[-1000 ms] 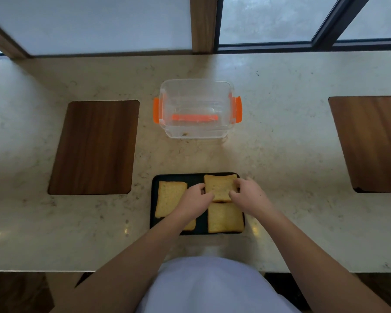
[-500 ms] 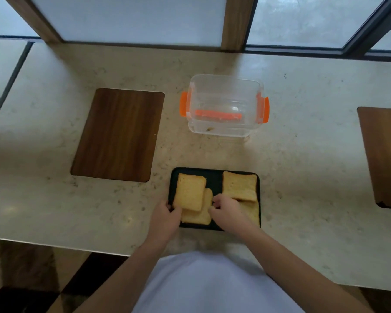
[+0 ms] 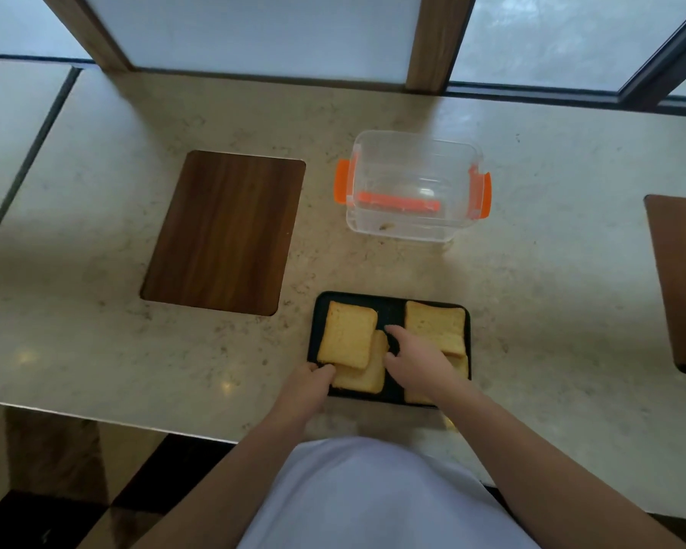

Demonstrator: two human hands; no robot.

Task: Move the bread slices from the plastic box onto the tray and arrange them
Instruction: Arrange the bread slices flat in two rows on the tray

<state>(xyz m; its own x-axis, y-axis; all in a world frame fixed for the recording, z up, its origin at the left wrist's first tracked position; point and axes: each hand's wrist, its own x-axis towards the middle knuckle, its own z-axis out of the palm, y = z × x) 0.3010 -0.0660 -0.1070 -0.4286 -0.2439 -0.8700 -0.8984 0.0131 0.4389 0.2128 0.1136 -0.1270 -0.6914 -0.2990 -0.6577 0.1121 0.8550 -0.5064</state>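
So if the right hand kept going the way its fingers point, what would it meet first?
Bare tray between the slices, then the tray's far rim; the box lies farther on. Height is unclear.

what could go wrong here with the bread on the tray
The tray sits close to the counter's near edge, so a push from either hand could slide it toward the edge. The far left slice overlaps the near left slice; dragging one may shift or tear the other. The right hand covers the near right slice, so pressing down might squash it.
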